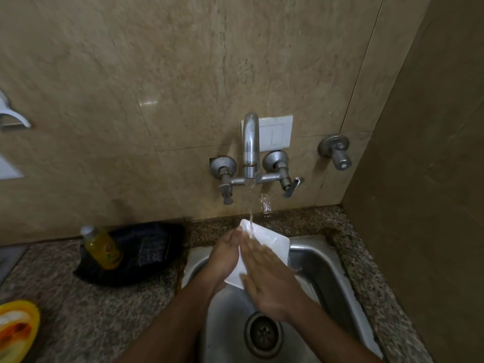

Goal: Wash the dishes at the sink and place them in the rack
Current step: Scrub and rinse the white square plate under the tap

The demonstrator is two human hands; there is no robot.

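Observation:
A white square plate (272,243) is held tilted over the steel sink (327,260), under water that runs from the wall tap (251,145). My left hand (225,255) grips the plate's left edge from behind. My right hand (269,279) lies flat on the plate's face with fingers spread, slightly blurred. The stream hits the plate's upper part near my fingertips. The sink drain (264,334) shows below my hands. No rack is in view.
A yellow liquid soap bottle (103,247) leans on a dark cloth or bag (141,254) on the granite counter (78,305) to the left. A yellow dish (15,331) sits at the lower left edge. A wall corner closes the right side.

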